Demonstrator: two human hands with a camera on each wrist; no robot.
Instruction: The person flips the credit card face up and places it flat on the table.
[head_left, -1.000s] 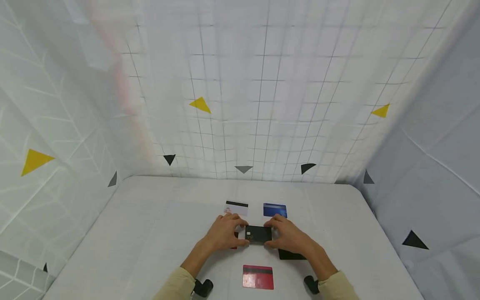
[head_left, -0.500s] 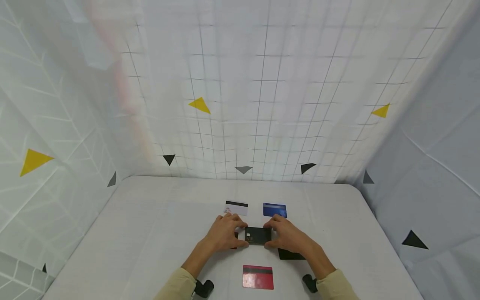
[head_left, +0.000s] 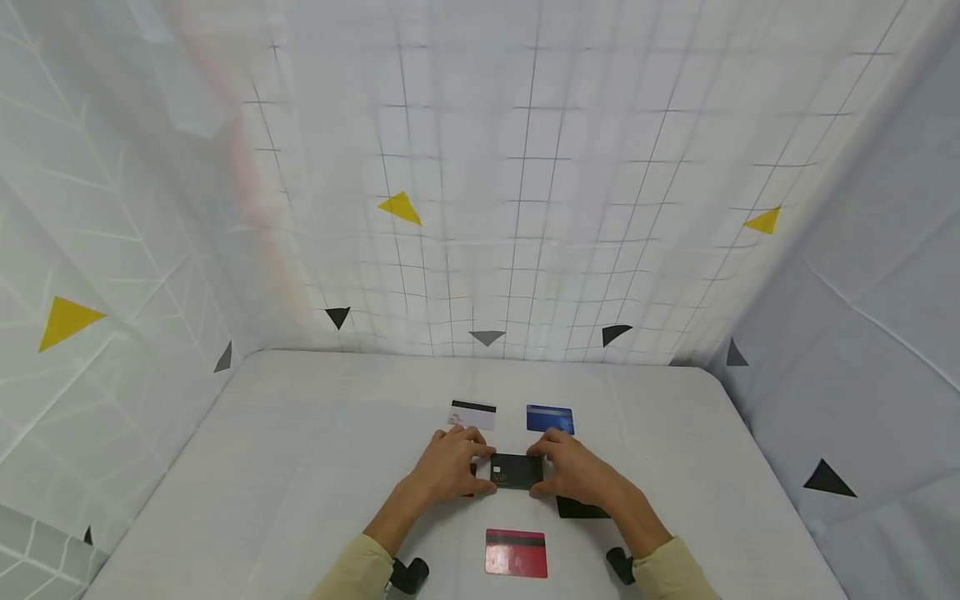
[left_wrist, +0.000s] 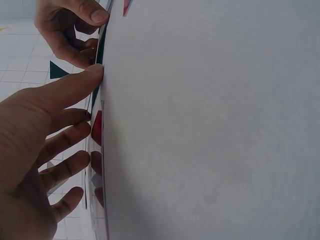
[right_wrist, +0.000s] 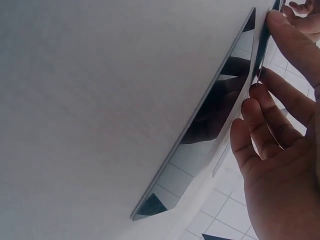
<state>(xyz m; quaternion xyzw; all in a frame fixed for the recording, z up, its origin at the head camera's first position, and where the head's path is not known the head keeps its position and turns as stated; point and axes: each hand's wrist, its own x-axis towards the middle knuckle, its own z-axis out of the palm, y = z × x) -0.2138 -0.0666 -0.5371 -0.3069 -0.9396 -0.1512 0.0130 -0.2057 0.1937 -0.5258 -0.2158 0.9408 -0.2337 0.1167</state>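
Note:
Between both hands, in the middle of the head view, lies a black card point(head_left: 516, 472) with "VIP" printed on it and a small chip. My left hand point(head_left: 444, 467) pinches its left end, thumb on the near edge and index finger on the far edge. The right hand point(head_left: 577, 468) grips the right end the same way. Edge-on in the left wrist view, the black card point(left_wrist: 101, 45) shows as a thin dark strip at the thumb tips. Beneath my right hand is a dark glossy card point(right_wrist: 210, 115) mirroring the fingers; a reddish card point(head_left: 472, 492) is mostly hidden behind my left hand.
A red card point(head_left: 516, 557) with a dark stripe lies nearest to me. Farther off are a white card point(head_left: 474, 417) with a black stripe and a blue card point(head_left: 550, 419). The white-covered table point(head_left: 315, 467) meets white sheet walls at the back and sides.
Hardly anything differs: the black card has come a touch nearer to me since a second ago, with both hands keeping their hold on its ends.

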